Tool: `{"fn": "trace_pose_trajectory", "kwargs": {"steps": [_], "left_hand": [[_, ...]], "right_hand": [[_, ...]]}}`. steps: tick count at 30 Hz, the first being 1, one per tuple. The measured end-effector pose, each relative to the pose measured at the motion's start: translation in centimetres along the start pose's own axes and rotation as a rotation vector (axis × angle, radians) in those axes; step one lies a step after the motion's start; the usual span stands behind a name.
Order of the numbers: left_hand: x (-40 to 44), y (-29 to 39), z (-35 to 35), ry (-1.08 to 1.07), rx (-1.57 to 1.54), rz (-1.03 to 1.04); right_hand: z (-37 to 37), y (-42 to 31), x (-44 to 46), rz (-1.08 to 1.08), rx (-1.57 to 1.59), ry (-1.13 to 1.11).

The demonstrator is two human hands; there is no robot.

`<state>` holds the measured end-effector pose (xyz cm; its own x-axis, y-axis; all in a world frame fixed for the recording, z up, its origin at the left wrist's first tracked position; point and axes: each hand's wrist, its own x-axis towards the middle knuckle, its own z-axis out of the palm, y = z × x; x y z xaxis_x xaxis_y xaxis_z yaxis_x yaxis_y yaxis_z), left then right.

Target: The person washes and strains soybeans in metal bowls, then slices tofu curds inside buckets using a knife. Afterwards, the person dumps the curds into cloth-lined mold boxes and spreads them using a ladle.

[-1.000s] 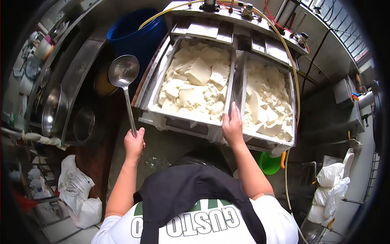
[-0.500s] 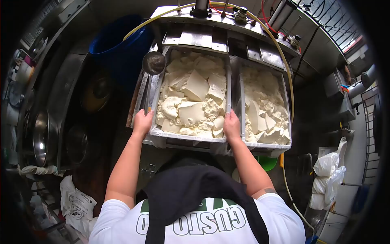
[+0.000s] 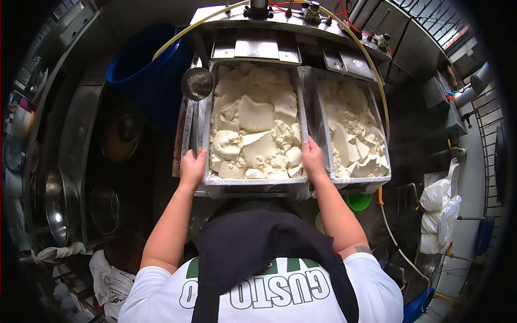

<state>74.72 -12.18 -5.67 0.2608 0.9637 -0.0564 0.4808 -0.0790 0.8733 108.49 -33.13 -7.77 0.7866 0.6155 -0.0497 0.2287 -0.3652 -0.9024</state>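
My left hand point(image 3: 192, 169) is closed round the handle of a metal ladle point(image 3: 197, 85) and rests at the near left corner of a cloth-lined box point(image 3: 253, 182). The ladle's bowl points away, beside the box's left wall. At the near right corner, my right hand point(image 3: 313, 160) grips the box's rim. White curd chunks point(image 3: 256, 114) fill this box. Right of it stands a second lined box point(image 3: 366, 183), holding broken curd point(image 3: 353, 145).
A metal press frame point(image 3: 280, 21) with a yellow hose point(image 3: 379, 81) stands behind the boxes. A blue barrel point(image 3: 126, 70) is at the back left, metal bowls point(image 3: 56, 204) at the left. A green bucket point(image 3: 359, 201) sits below the right box.
My left hand has brought the ladle from the left to the box's side. My right hand has closed on the rim. The left box's large chunks have shifted a little.
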Motion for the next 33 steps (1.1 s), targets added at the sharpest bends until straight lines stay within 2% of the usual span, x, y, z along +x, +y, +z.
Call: {"fn": "trace_pose_trajectory", "kwargs": {"steps": [2, 3, 4, 6, 7, 8, 10, 12, 15, 22, 24, 25, 26, 28, 29, 30, 32, 33], "left_hand": [[-0.1, 0.0, -1.7, -0.016, 0.115, -0.045], [-0.3, 0.7, -3.1, -0.121, -0.077, -0.239], [-1.0, 1.6, -4.6, -0.113, -0.016, -0.256], [-2.5, 3.9, -7.4, -0.049, 0.257, 0.067], [-3.3, 5.2, -8.3, -0.047, 0.262, 0.061], [-4.0, 6.4, -8.9, -0.09, 0.199, 0.09], [-4.7, 8.1, -9.5, -0.133, 0.14, 0.12], [-4.6, 9.2, -9.3, -0.228, 0.163, 0.109], [-3.0, 9.0, -7.3, -0.166, 0.345, 0.227], [1.7, 10.7, -2.5, -0.166, 0.484, 0.227], [1.6, 10.5, -1.8, -0.306, 0.48, 0.254], [1.8, 8.6, -1.7, -0.353, 0.502, 0.385], [1.1, 9.3, -2.2, -0.35, 0.506, 0.385], [-1.0, 13.0, -4.2, -0.732, 0.107, -0.366], [-2.5, 14.8, -4.6, -0.695, -0.034, -0.449], [-2.9, 15.4, -5.2, -0.693, -0.031, -0.448], [-3.2, 16.2, -5.8, -0.707, -0.293, -0.614], [-3.3, 16.7, -5.6, -0.695, -0.344, -0.623]], "right_hand": [[-0.8, 0.4, -0.8, 0.004, 0.016, -0.022], [-1.0, -0.3, -1.2, 0.003, 0.038, -0.042], [-1.5, -0.8, -2.0, 0.007, 0.04, -0.042], [-3.1, -3.9, -5.0, -0.034, -0.304, -0.096], [-3.2, -1.4, -5.8, -0.199, -0.345, -0.101], [-2.7, 0.0, -6.6, -0.195, -0.342, -0.107], [-2.1, 1.7, -7.7, -0.327, -0.255, -0.092], [-1.8, 1.3, -8.2, -0.299, -0.195, -0.093], [-1.8, 1.3, -8.0, -0.27, -0.188, -0.102], [-1.7, 1.9, -7.8, -0.315, -0.164, -0.099], [-1.7, 2.1, -7.6, -0.318, -0.156, -0.093], [-1.6, 2.3, -7.5, -0.349, -0.166, -0.083], [-1.6, 2.6, -7.5, -0.38, -0.176, -0.072], [-1.7, 2.4, -7.6, -0.384, -0.165, -0.073], [-1.7, 2.4, -7.5, -0.391, -0.158, -0.071], [-1.5, 2.4, -7.4, -0.392, -0.154, -0.071], [-1.5, 2.6, -7.4, -0.407, -0.156, -0.058], [-1.5, 2.6, -7.4, -0.407, -0.156, -0.054]]}}
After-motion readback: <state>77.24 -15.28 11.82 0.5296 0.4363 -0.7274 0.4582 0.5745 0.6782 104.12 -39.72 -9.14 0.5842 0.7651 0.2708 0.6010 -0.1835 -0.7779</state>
